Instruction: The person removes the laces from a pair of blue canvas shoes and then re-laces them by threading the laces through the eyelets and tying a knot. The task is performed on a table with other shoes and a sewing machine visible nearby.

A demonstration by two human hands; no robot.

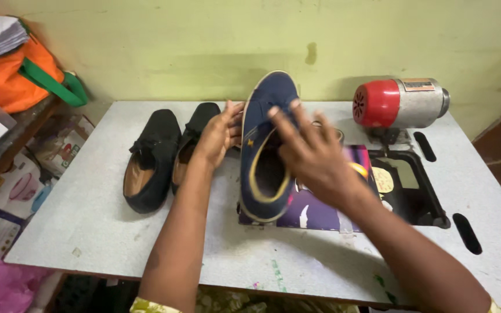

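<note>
Mid-frame, the navy shoe (265, 145) is propped up on its side over the grey bench (88, 220). The left hand (218, 134) seems to clasp its sole edge, and the right hand's (314, 156) fingers lie spread across the opening. Firmer support underneath would probably steady it. Black shoes (158, 156) sit to the left.

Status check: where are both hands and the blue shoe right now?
Left hand grips blue shoe from its left side. Right hand over the shoe's opening, fingers spread. Two black shoes lie left on the table, untouched.
</note>
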